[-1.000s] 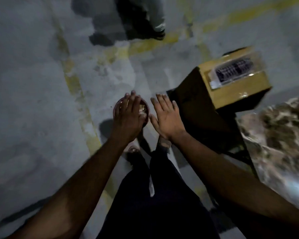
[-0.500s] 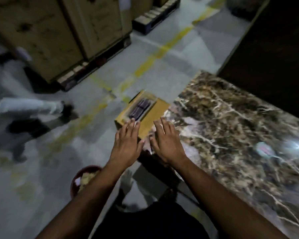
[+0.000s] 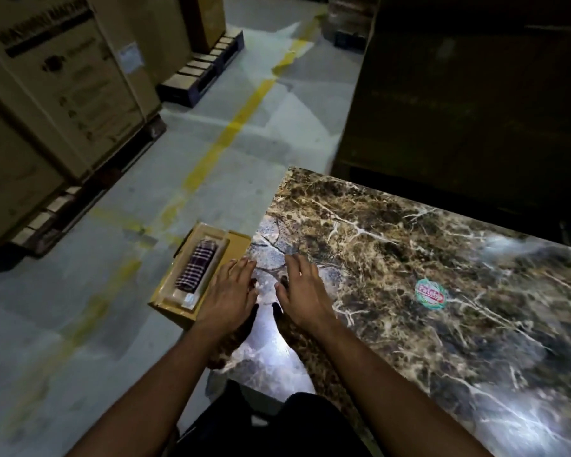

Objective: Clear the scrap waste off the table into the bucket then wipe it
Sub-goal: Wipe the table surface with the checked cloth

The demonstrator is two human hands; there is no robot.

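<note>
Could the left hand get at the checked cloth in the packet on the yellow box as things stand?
Probably yes. The left hand is open and holds nothing, right beside the yellow box, and nothing lies between it and the checked cloth. The cloth looks sealed in a clear packet, though, so the packet comes first.

A: Floor stock?
B: Large printed cartons (image 3: 56,94) on pallets (image 3: 200,69), far left; yellow floor line (image 3: 231,127) running between them and a dark cabinet (image 3: 475,103).
A: Nearer in?
B: Yellow box (image 3: 175,303), clear-windowed, checked cloth (image 3: 197,267) inside. Round sticker (image 3: 431,293), red and green.
</note>
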